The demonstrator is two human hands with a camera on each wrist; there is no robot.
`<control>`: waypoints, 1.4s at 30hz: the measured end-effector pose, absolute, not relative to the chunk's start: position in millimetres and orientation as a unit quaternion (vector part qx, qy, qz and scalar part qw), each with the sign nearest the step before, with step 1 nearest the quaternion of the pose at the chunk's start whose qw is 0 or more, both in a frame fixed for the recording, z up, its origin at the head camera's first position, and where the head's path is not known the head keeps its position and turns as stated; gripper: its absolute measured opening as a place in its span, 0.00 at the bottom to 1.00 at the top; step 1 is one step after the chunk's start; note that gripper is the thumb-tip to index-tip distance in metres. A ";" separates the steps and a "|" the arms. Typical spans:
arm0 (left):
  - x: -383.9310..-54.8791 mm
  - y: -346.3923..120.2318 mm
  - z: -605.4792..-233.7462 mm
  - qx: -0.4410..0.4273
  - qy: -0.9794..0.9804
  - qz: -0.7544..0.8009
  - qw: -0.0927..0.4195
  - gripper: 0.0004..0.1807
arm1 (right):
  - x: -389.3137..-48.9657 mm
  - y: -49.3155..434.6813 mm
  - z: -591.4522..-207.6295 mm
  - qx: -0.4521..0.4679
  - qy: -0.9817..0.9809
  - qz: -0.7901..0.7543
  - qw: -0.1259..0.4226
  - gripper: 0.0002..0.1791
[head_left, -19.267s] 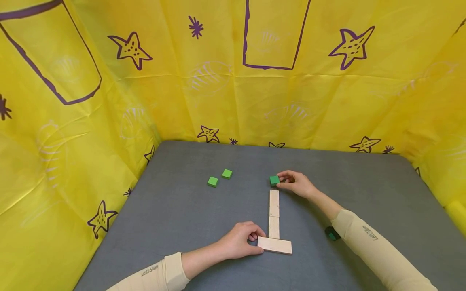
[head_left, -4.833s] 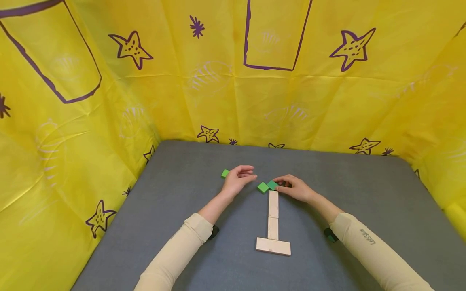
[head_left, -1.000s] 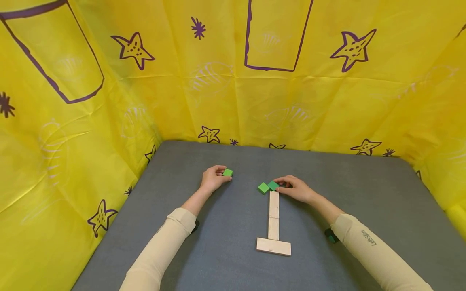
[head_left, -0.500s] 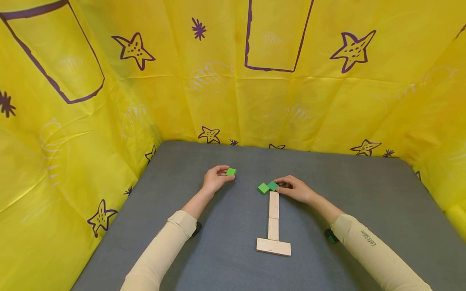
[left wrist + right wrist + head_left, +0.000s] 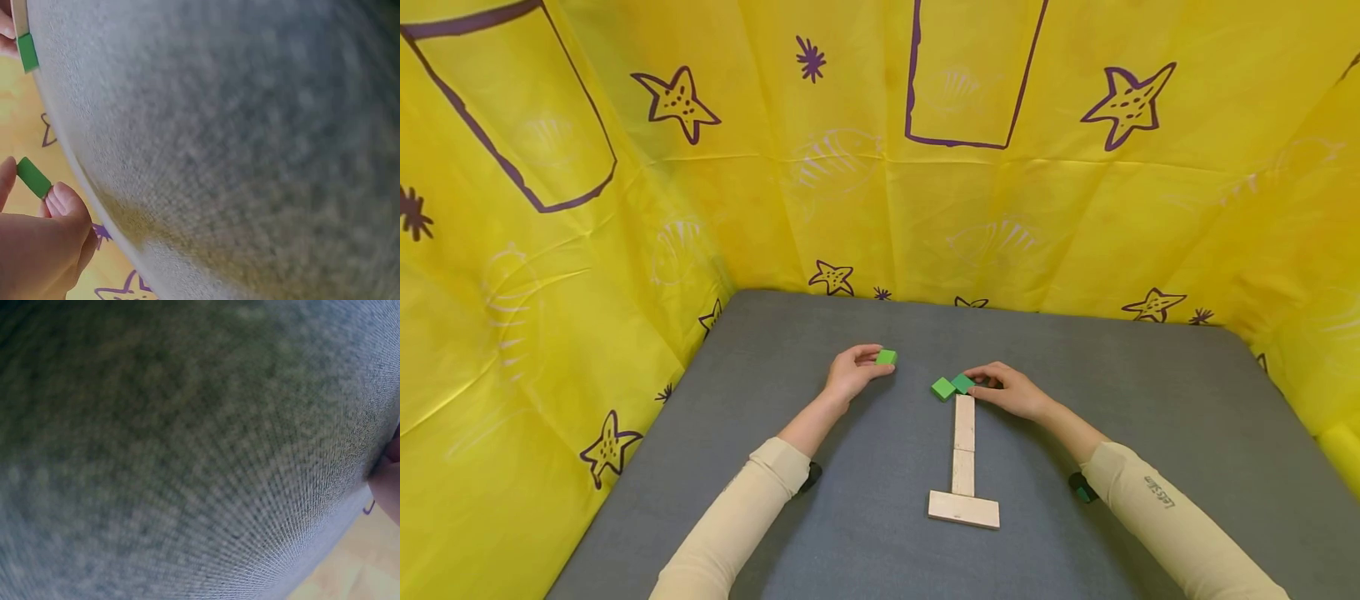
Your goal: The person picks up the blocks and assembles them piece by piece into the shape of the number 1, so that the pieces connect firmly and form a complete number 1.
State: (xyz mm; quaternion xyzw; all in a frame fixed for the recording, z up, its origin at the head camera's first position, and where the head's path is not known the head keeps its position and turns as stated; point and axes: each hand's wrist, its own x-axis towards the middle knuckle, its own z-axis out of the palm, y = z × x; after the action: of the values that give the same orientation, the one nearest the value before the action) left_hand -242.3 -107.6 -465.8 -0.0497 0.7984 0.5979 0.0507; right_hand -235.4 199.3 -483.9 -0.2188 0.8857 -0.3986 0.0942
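In the head view my left hand (image 5: 852,372) pinches a light green square block (image 5: 886,357) between thumb and fingers. The left wrist view shows that same block (image 5: 34,177) gripped at its two ends. My right hand (image 5: 1011,390) holds a dark green square block (image 5: 962,383) by its right side, thumb at the near corner. A second light green block (image 5: 943,388) lies against its left corner. Just below the dark green one, two pale wooden planks (image 5: 965,422) run end to end towards a crosswise plank (image 5: 964,508). Only fingertips (image 5: 389,487) show in the right wrist view.
Everything lies on a dark grey table (image 5: 850,533). A yellow cloth (image 5: 850,192) with purple starfish drawings hangs round its back and sides. The sleeved forearms reach in from the lower left and lower right.
Over the last second my left hand has carried its light green block a little to the right. Earlier, the other light green block came beside the dark green one. My right hand stays put.
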 end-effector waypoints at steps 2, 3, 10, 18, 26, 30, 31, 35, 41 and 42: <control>-242.2 -105.5 -466.5 -0.046 0.798 0.598 0.051 0.27 | -235.6 199.3 -483.9 -0.219 0.886 -0.398 0.095 0.20; -242.1 -104.7 -467.0 -0.045 0.798 0.598 0.052 0.27 | -235.6 199.2 -483.9 -0.219 0.886 -0.398 0.095 0.20; -238.3 -99.9 -467.4 -0.037 0.796 0.602 0.056 0.26 | -235.7 199.2 -483.9 -0.220 0.885 -0.398 0.095 0.20; -234.5 -93.2 -468.0 -0.021 0.800 0.596 0.064 0.26 | -234.7 199.4 -483.1 -0.218 0.887 -0.397 0.096 0.20; -230.7 -86.0 -465.5 0.000 0.816 0.573 0.076 0.26 | -234.4 199.2 -482.5 -0.221 0.887 -0.395 0.092 0.20; -230.0 -82.7 -466.4 0.010 0.828 0.556 0.081 0.25 | -234.5 199.1 -482.5 -0.222 0.887 -0.394 0.092 0.20; -229.8 -81.8 -466.6 0.012 0.829 0.553 0.084 0.25 | -234.5 199.1 -482.5 -0.222 0.887 -0.394 0.092 0.20; -227.0 -78.6 -464.9 0.032 0.836 0.541 0.090 0.24 | -234.4 198.9 -482.5 -0.221 0.887 -0.394 0.092 0.20; -224.7 -74.7 -463.9 0.060 0.844 0.526 0.092 0.24 | -234.5 198.9 -482.3 -0.215 0.888 -0.397 0.093 0.21; -224.8 -74.1 -464.2 0.063 0.845 0.524 0.092 0.24 | -234.4 199.0 -482.2 -0.214 0.888 -0.396 0.094 0.21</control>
State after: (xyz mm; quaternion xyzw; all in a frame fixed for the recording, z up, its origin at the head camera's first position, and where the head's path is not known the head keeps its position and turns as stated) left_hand -224.8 -74.1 -464.2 0.0630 0.8445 0.5238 0.0922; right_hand -234.4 199.0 -482.2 -0.2135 0.8880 -0.3964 0.0935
